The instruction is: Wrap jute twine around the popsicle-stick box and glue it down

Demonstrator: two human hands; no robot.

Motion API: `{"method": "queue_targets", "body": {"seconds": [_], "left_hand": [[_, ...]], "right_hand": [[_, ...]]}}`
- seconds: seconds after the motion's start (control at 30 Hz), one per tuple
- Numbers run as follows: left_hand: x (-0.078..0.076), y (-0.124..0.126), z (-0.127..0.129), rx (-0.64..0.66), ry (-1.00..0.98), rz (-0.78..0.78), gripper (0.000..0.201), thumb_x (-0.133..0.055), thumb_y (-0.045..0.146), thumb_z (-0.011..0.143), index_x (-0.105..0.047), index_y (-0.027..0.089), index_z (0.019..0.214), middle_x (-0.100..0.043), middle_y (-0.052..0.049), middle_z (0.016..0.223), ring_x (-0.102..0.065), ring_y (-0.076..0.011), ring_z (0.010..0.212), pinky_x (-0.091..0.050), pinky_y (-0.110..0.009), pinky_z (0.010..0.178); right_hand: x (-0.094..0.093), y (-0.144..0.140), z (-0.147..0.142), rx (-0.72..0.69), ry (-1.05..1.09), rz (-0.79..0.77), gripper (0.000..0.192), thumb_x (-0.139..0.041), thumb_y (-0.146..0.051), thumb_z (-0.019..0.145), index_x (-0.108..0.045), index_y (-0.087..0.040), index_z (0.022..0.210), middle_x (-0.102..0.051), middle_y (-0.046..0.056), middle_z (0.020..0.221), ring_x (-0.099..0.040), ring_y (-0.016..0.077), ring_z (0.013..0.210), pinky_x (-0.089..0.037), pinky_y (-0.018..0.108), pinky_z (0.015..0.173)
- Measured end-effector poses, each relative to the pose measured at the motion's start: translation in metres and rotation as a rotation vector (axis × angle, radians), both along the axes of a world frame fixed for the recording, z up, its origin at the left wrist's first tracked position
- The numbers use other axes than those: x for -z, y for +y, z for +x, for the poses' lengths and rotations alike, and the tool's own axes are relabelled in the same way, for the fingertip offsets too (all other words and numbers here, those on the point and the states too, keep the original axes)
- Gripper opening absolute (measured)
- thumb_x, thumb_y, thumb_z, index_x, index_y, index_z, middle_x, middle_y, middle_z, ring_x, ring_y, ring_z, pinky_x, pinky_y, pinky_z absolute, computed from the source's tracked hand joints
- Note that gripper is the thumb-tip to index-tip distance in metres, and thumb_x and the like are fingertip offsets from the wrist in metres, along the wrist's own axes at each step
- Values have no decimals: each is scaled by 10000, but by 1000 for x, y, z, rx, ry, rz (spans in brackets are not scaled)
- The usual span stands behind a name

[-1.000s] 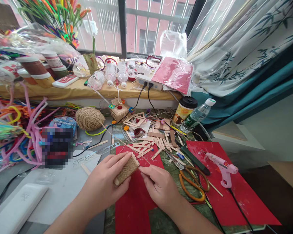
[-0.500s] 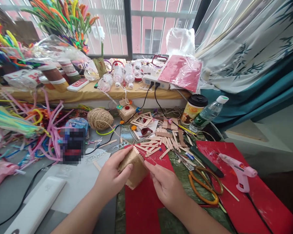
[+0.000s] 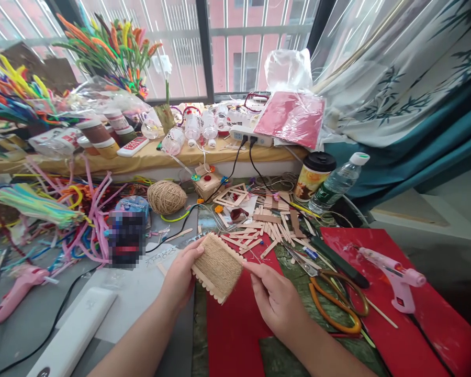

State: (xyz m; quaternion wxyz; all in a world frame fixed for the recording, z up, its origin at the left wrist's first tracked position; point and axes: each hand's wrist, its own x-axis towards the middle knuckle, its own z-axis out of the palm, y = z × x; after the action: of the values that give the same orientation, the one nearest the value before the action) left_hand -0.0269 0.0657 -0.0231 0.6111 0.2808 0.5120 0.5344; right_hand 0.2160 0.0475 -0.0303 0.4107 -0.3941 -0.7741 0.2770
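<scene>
A small craft-stick box wrapped in brown twine [image 3: 219,266] is in my left hand [image 3: 182,275], whose fingers and thumb grip its left side. Rows of rounded stick ends show along its upper and lower edges. At the box's right corner, my right hand [image 3: 275,296] is closed in a pinch on a thin strand of twine, which is hard to make out between the fingertips. Beyond the box, on the left, sits a ball of twine [image 3: 167,197]. Loose craft sticks [image 3: 272,230] lie heaped just past my hands.
Orange-handled scissors [image 3: 337,303] and a pink glue gun [image 3: 394,275] lie to the right, the gun on red card [image 3: 435,324]. A water bottle [image 3: 337,183] and a lidded cup [image 3: 314,178] stand behind. Pipe cleaners [image 3: 39,204] crowd the left, near another pink glue gun [image 3: 18,293].
The box has turned in my left hand, so its broad twine-covered face now shows. My right hand has shifted slightly right and stays at the box's edge. The view has tilted slightly.
</scene>
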Motion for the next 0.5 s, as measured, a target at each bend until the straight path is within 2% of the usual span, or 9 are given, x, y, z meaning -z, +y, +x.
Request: {"method": "queue_targets", "body": {"seconds": [0.17, 0.33, 0.43, 0.5], "left_hand": [[1, 1, 2, -22, 11, -18, 638, -767, 448, 813, -701, 174, 1386, -785, -101, 1278, -715, -334, 1152, -541, -322, 861], [1, 1, 3, -36, -17, -26, 661, -783, 442, 799, -698, 159, 1390, -797, -115, 1235, -731, -344, 1121, -554, -337, 838], [2, 1, 3, -50, -65, -36, 617, -754, 414, 840, -682, 162, 1399, -797, -100, 1228, -733, -326, 1126, -553, -308, 802], [1, 1, 4, -55, -110, -54, 586, -740, 398, 853, -679, 164, 1387, -801, -90, 1203, -742, -316, 1109, -558, -297, 777]], "right_hand": [[1, -1, 0, 82, 42, -45, 300, -503, -148, 1048, -632, -244, 1301, -789, 71, 1143, -775, 209, 1014, -611, 313, 909], [2, 0, 1, 15, 46, -55, 298, -489, -129, 1041, -668, -242, 1251, -786, 61, 1085, -765, 201, 978, -599, 310, 880], [2, 1, 0, 16, 63, -70, 306, -493, -140, 1043, -664, -240, 1276, -782, 73, 1139, -758, 210, 1018, -588, 320, 914], [2, 0, -1, 35, 87, -97, 276, -507, -161, 1043, -665, -236, 1256, -782, 70, 1111, -760, 206, 976, -586, 311, 885]]}}
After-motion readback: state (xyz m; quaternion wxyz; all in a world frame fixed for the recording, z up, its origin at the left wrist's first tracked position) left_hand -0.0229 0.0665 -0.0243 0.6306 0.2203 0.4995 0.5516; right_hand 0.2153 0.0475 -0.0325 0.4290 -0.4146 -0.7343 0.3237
